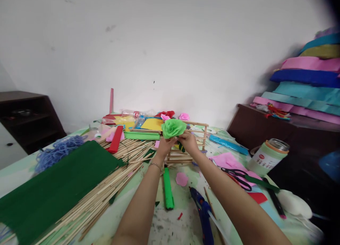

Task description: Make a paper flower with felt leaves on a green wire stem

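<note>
Both hands are raised over the middle of the table around a light green paper flower [173,128]. My left hand [166,147] grips it from below on the left, fingers closed. On the right, my right hand [188,141] pinches at the flower's underside. Dark green leaf pieces [181,147] show between the hands. Behind them stands a small wooden stick frame [200,137], partly hidden by my hands. Below lie a bright green roll [168,190], a pink paper circle [182,179] and a blue glue gun [203,213].
Left are loose wooden sticks [106,192], dark green sheet [66,177] and blue yarn [61,151]. Right are black scissors [239,177], pink paper [225,161] and a tilted jar [267,158]. Red and pink flowers [183,116] sit at the back. Stacked crepe paper [308,77] rises far right.
</note>
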A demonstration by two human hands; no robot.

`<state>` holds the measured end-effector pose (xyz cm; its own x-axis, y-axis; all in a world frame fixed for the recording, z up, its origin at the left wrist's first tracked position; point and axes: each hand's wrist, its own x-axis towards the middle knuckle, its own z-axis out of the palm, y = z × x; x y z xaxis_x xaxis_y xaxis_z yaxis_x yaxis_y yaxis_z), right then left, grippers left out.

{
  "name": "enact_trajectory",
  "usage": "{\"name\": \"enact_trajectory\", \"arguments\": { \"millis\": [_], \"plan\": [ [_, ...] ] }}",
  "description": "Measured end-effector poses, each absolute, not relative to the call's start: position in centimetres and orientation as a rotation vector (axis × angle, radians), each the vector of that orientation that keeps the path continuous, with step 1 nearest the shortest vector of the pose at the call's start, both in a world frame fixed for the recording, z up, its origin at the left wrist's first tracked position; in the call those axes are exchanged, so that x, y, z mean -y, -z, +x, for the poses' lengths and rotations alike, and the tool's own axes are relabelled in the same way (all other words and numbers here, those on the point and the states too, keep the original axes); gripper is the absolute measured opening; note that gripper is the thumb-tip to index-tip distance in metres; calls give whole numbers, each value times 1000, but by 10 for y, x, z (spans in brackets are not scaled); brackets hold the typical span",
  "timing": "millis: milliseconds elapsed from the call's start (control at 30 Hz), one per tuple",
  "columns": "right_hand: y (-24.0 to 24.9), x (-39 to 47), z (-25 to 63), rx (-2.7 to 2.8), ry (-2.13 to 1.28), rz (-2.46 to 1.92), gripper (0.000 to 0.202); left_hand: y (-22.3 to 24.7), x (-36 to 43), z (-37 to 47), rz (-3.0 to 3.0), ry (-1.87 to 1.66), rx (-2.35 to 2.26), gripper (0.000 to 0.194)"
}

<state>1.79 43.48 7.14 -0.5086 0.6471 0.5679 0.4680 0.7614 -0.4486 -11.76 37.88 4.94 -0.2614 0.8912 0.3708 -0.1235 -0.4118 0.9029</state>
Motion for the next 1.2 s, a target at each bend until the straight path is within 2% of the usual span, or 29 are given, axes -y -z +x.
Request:
{"name": "enact_trajectory", "arguments": {
  "millis": [367, 567, 767, 967, 1200],
  "plan": [
    [-69, -410, 24, 2217, -286, -703, 25, -52, -376, -121, 1475, -1698, -1432, 33],
    [-72, -411, 68, 2167, -204, -750, 29, -52, -374, -123, 1597, -1631, -1572, 32],
    [-63, -424, 107, 2433, -203, -811, 25, -58, -370, -132, 1724, -1486, -1676, 31],
    [-54, -419, 103, 2540, -105, -779, 24, -65, -362, -142, 1825, -1341, -1813, 28],
    [-49, -410, 96, 2390, 60, -932, 27, -66, -362, -145, 1917, -1225, -1884, 29]
  ]
}}
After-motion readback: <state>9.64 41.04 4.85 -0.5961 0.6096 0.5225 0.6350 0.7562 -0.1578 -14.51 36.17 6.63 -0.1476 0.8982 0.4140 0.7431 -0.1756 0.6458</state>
